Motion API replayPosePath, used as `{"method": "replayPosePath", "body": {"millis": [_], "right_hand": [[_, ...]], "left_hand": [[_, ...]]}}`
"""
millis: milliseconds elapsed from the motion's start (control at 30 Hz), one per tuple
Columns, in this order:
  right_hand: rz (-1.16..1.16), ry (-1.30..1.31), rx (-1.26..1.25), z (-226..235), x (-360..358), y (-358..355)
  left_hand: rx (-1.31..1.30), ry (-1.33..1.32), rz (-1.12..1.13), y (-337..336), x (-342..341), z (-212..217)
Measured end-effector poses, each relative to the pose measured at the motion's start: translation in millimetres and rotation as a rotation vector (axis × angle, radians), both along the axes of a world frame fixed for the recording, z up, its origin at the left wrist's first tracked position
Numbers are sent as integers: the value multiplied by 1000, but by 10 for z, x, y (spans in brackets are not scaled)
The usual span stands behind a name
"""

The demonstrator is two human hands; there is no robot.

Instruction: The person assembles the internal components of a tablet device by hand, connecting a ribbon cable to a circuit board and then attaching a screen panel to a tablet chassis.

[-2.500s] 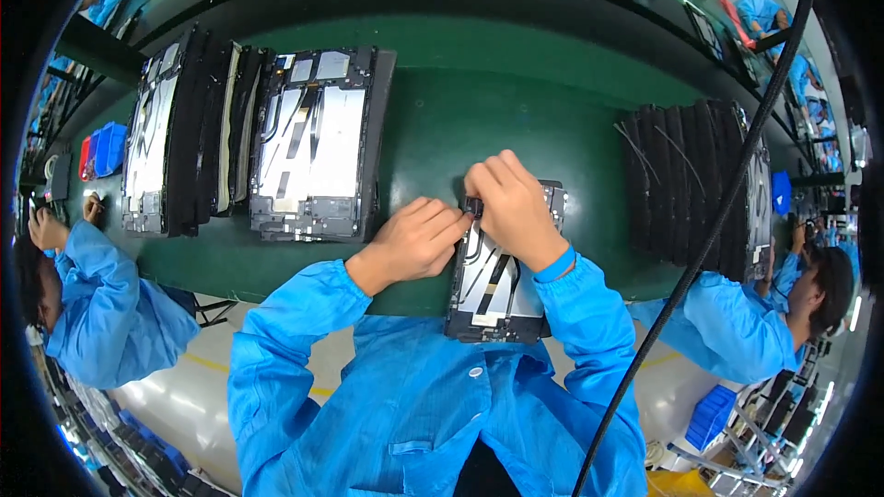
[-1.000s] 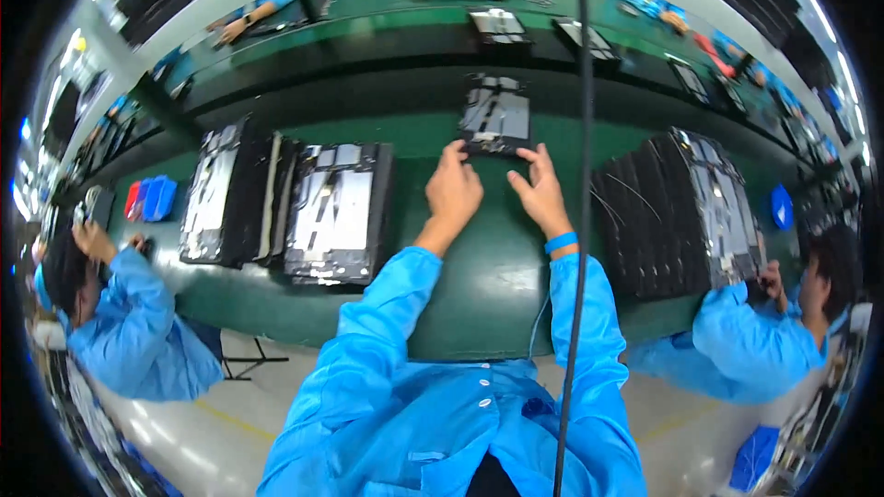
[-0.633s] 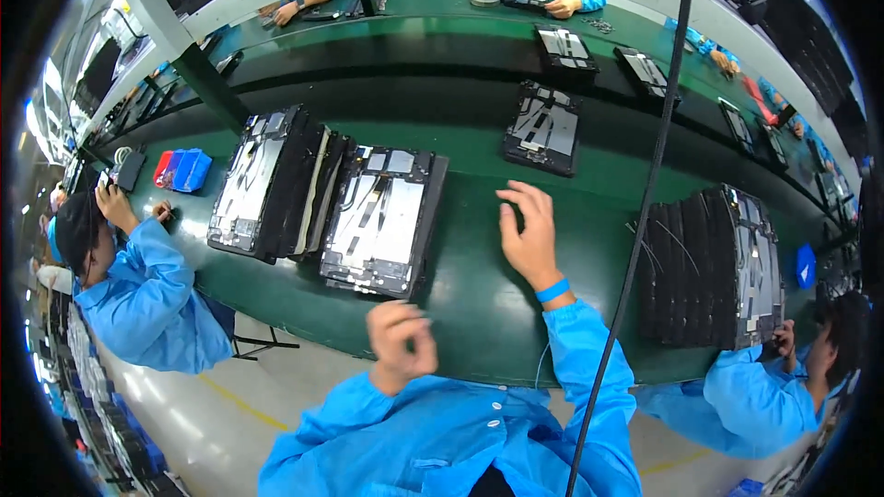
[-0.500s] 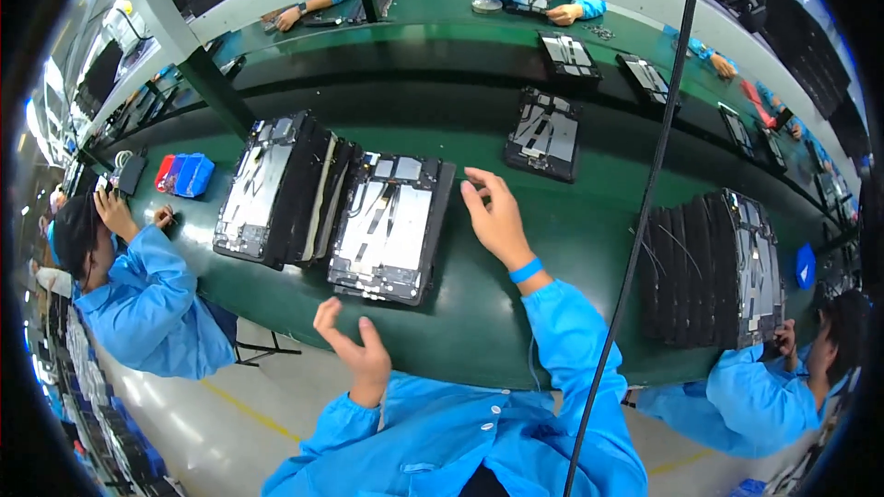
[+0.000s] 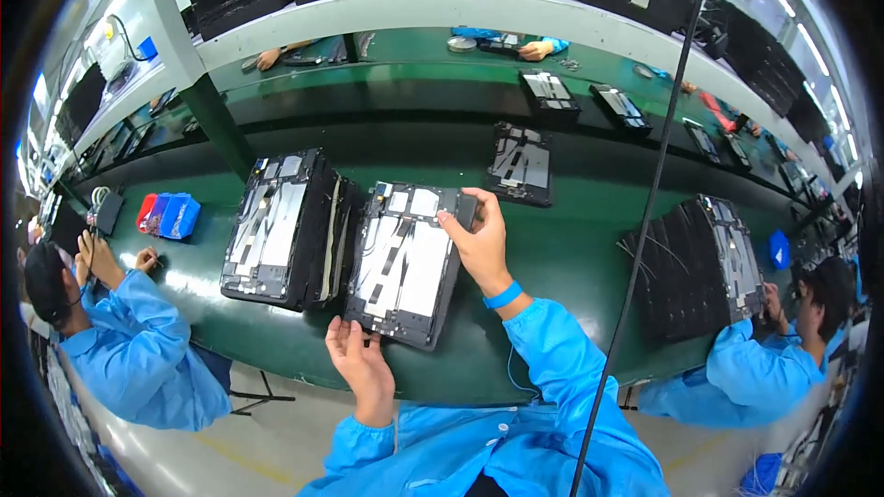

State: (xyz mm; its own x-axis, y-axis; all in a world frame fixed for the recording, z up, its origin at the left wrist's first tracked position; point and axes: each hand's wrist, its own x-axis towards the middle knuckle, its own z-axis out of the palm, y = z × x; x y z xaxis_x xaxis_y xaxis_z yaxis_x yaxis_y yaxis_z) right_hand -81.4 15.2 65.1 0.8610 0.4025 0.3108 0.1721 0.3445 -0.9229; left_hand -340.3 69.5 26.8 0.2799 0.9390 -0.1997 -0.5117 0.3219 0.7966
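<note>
An opened tablet (image 5: 405, 262), its silver battery cells and dark ribbon cables showing, lies in a black tray in front of me. My right hand (image 5: 481, 244) grips the upper right corner, thumb on top and fingers around the far edge. At the lower left corner my left hand (image 5: 362, 364) is palm up, its fingers curled against the near edge. What lies under the tray is hidden. Just left of it stands a stack of black trays (image 5: 318, 230) with another opened tablet (image 5: 269, 221) on top.
Beyond my right hand, one more opened tablet (image 5: 521, 164) lies by the dark conveyor strip. A tall stack of black trays (image 5: 681, 271) stands at right, by a co-worker (image 5: 764, 359). Another co-worker (image 5: 138, 340) sits left, near red and blue bins (image 5: 175, 215). A black cable (image 5: 635, 258) hangs in front.
Both hands have moved in from beside the tablet and now take hold of its opposite corners. The whole view has shifted, so the stacks appear lower.
</note>
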Motion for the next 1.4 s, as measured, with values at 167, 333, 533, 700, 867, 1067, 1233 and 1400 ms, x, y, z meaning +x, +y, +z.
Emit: {"method": "replayPosePath", "body": {"millis": [167,333,533,700,867,1067,1233,1400], "right_hand": [[32,21,125,124,-201,-374],[70,310,85,120,-39,-996],[194,492,-37,-409,473,-1912],[287,536,-46,-749,737,-2101],[249,372,-253,-580,857,-2336],[204,86,-311,-794,798,-2223],[272,38,-509,-696,740,-2406],[124,-284,-640,-456,704,-2227]], "left_hand": [[-43,-116,13,-43,-104,103],[389,-151,80,-38,-124,437],[950,-352,-552,-740,-988,1735],[933,-533,-754,-710,-472,1691],[753,-696,-945,-3420,706,2818],[737,-743,-1247,-351,-27,1467],[663,-705,-1391,-629,653,1675],[473,-654,-1694,-543,624,1568]]}}
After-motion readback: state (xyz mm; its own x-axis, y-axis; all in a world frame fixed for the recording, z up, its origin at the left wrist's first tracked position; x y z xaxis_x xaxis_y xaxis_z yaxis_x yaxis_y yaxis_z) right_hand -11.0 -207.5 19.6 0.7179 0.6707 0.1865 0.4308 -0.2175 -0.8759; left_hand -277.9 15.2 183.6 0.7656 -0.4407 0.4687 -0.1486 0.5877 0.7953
